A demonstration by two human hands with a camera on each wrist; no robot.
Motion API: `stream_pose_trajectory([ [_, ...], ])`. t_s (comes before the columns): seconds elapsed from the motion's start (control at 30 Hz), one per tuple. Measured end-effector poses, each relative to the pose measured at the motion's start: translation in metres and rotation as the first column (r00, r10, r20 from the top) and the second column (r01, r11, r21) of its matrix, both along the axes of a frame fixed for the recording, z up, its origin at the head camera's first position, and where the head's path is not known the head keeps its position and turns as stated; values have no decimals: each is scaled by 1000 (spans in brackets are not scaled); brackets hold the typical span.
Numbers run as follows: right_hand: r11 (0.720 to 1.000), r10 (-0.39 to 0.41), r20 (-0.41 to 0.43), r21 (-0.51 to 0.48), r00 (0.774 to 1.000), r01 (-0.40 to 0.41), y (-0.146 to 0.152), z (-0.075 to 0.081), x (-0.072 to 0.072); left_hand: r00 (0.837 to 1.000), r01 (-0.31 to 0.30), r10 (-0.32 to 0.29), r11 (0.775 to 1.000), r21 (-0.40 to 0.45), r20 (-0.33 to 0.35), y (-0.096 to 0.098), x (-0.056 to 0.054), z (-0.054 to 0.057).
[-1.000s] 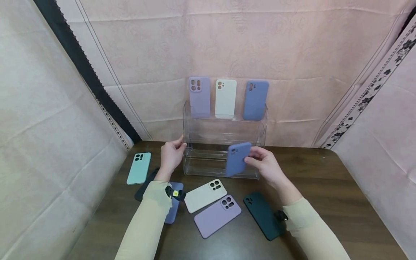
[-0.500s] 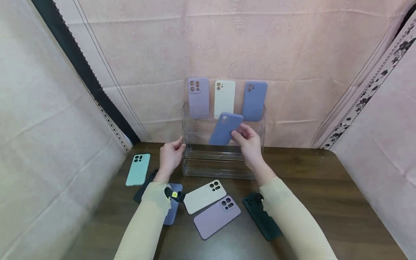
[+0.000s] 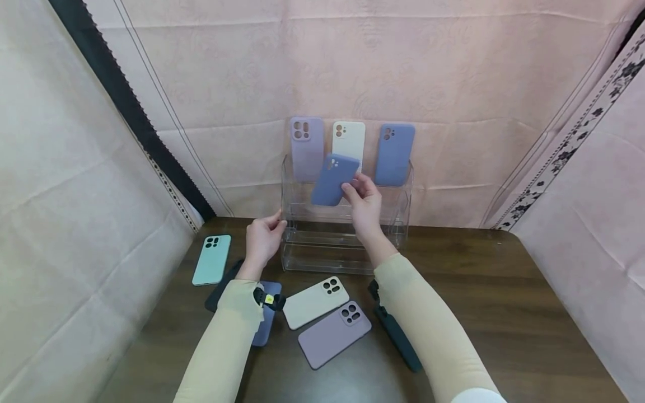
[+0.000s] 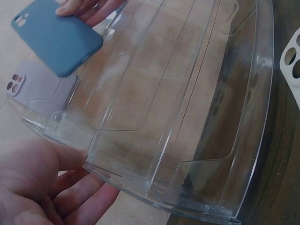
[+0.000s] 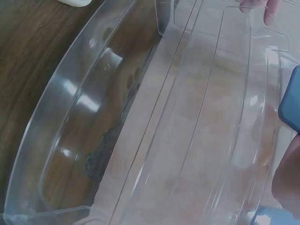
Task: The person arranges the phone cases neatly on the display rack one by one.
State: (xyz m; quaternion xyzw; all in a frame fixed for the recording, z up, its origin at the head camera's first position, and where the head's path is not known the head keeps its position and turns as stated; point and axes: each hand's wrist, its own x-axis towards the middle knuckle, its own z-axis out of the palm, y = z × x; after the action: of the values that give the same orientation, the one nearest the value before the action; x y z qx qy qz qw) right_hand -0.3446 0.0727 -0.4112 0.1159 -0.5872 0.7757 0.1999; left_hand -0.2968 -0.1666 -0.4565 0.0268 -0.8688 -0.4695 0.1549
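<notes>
My right hand (image 3: 365, 207) pinches a blue phone case (image 3: 330, 182) by its right edge, tilted, in front of the upper part of a clear tiered display rack (image 3: 347, 267). Thumb and fingers of my left hand (image 3: 263, 240) grip the rack's left side panel; the left wrist view shows this hand (image 4: 47, 183) up close at the edge. Along the top tier stand a lilac phone case (image 3: 307, 151), a white phone case (image 3: 349, 137), partly covered by the held one, and another blue phone case (image 3: 396, 154). In the right wrist view, only a corner of the held case (image 5: 291, 103) shows.
On the wooden table (image 3: 504, 291) lie a mint case (image 3: 213, 260), a dark case (image 3: 220, 288) and a blue case (image 3: 268, 319) partly under my left arm, a cream case (image 3: 314, 303), a lilac case (image 3: 335, 337) and a dark green case (image 3: 400, 338) partly behind my right sleeve. Fabric walls surround the table.
My right hand has moved left and up with the blue phone case, from the lower right of the rack to just below the top-tier cases. The left hand has stayed at the rack's side.
</notes>
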Motion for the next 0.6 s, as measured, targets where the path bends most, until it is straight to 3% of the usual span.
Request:
stream_pose_trajectory([
  [0.23, 998, -41, 24, 42, 999, 40, -18, 2, -9, 1000, 11, -11, 1000, -3, -3, 0, -1, 2],
  [0.6, 993, 0, 117, 117, 993, -13, -34, -1, -16, 999, -13, 12, 1000, 22, 31, 1, 1, 1],
])
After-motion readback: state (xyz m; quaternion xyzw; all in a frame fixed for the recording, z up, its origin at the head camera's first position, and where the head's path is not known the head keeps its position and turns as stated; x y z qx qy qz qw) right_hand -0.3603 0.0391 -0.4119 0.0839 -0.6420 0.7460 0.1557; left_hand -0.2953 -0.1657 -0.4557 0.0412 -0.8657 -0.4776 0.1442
